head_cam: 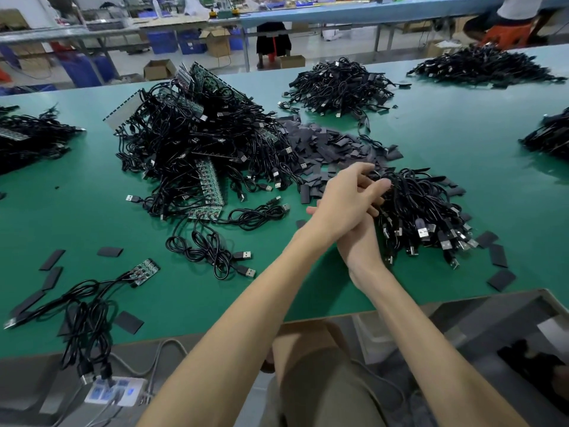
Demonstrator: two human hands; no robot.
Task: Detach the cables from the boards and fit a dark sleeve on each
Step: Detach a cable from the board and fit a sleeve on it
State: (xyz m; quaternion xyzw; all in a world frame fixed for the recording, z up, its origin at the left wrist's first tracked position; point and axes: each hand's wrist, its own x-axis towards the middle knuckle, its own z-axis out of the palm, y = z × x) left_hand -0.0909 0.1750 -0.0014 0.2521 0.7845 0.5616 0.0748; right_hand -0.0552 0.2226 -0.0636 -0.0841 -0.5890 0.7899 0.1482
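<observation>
— How far along?
— Some way. Near the front edge of the worktop, both hands cross; the left hand and right hand reach into the finished cable pile. Whether the fingers grip, I cannot tell.
— And left?
— Mid-worktop, loose dark sleeves and a big heap of boards with cables.

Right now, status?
Left hand crossed over right hand, at finished cable pile. Grips unclear. Sleeve heap behind. Board pile untouched.
</observation>
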